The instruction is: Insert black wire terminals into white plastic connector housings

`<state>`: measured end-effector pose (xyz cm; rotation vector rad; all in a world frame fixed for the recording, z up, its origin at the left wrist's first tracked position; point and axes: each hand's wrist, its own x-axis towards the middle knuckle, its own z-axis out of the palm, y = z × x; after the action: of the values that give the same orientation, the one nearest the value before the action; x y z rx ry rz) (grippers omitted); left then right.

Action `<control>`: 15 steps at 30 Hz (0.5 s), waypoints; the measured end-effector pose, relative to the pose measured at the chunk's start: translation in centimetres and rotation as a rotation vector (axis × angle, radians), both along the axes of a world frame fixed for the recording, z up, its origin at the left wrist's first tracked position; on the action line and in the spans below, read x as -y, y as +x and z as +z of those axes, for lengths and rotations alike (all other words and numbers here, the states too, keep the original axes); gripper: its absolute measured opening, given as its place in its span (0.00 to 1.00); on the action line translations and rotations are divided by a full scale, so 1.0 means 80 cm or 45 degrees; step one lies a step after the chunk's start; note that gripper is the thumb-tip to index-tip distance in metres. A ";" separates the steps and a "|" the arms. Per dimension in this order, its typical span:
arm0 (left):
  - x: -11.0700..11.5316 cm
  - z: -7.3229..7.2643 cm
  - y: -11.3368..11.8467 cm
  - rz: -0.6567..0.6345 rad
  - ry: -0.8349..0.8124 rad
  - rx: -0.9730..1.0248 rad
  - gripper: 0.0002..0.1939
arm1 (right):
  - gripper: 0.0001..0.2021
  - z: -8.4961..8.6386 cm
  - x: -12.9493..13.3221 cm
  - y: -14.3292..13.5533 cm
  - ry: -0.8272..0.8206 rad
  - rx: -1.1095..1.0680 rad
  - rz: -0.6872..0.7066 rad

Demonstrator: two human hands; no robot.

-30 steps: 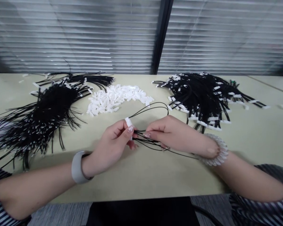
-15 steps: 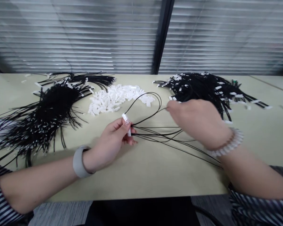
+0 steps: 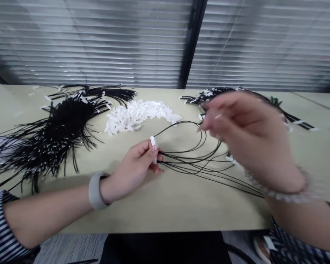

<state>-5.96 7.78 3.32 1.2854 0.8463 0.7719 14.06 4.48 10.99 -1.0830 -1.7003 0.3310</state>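
Observation:
My left hand (image 3: 134, 161) pinches a white plastic connector housing (image 3: 153, 141) between thumb and fingers, held upright above the table. Several thin black wires (image 3: 178, 161) run from the housing toward the right, and one bends in a loop (image 3: 185, 122) beside it. My right hand (image 3: 244, 135) is raised to the right of this loop, blurred by motion. Its fingers are loosely curled with the tips apart, and I see nothing held in them. The far ends of some wires pass below and behind the right wrist.
A heap of loose white housings (image 3: 132, 115) lies behind my left hand. Bundles of black wires (image 3: 66, 121) cover the table's left side. Wires with white connectors (image 3: 209, 93) are piled at the back right. Window blinds (image 3: 99, 44) stand behind the table (image 3: 165, 212).
My right hand has let go of the wire and moved up and right, its fingers loosening. The wire loop has sunk and widened. My left hand still holds the housing, slightly lower and further right.

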 end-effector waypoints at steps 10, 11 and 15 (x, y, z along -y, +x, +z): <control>0.007 0.007 -0.003 -0.178 0.235 -0.141 0.13 | 0.09 -0.032 -0.005 -0.026 -0.008 0.798 -0.066; 0.007 0.006 -0.003 -0.200 0.256 -0.142 0.13 | 0.09 -0.034 -0.005 -0.027 -0.007 0.811 -0.075; 0.006 0.006 -0.003 -0.247 0.291 -0.126 0.12 | 0.09 -0.039 -0.007 -0.031 0.003 0.870 -0.111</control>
<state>-6.21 7.28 3.81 1.5948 0.7130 0.6675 11.57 5.01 7.90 -1.3582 -2.2316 -0.1204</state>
